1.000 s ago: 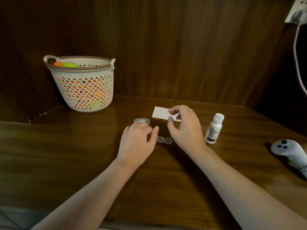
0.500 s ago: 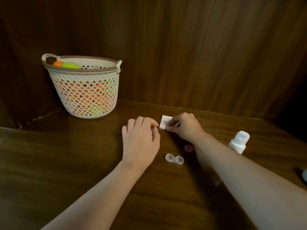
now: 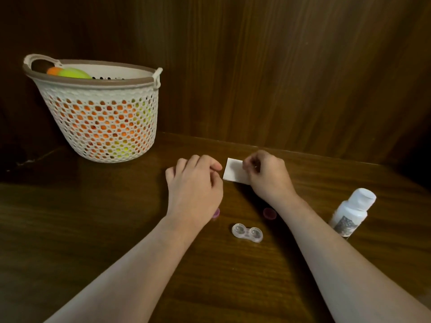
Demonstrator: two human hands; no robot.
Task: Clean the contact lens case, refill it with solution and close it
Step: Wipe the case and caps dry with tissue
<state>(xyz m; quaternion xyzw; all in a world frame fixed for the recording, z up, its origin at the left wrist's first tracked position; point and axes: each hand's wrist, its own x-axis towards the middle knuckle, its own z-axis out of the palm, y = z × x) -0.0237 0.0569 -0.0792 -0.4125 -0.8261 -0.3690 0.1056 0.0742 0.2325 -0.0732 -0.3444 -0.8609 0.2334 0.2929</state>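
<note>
The clear contact lens case [image 3: 247, 233] lies open on the wooden table, both wells uncovered. One pink cap [image 3: 269, 213] sits just behind it. A second pink cap [image 3: 217, 213] peeks out from under my left wrist. My right hand [image 3: 268, 178] pinches the right side of a white folded wipe [image 3: 233, 173] that lies behind the case. My left hand [image 3: 193, 185] rests on the table left of the wipe with fingers loosely curled and the index fingertip near the wipe's edge. What lies beneath it is hidden. The white solution bottle [image 3: 352, 213] stands capped at the right.
A white perforated basket [image 3: 102, 113] with orange and yellow-green things inside stands at the back left. A dark wooden wall [image 3: 279, 78] closes off the back of the table.
The view has swung left and down, so the white controller and the wall socket have dropped out of sight. My left hand has slid forward over the small clear dish. My right hand stays on the wipe.
</note>
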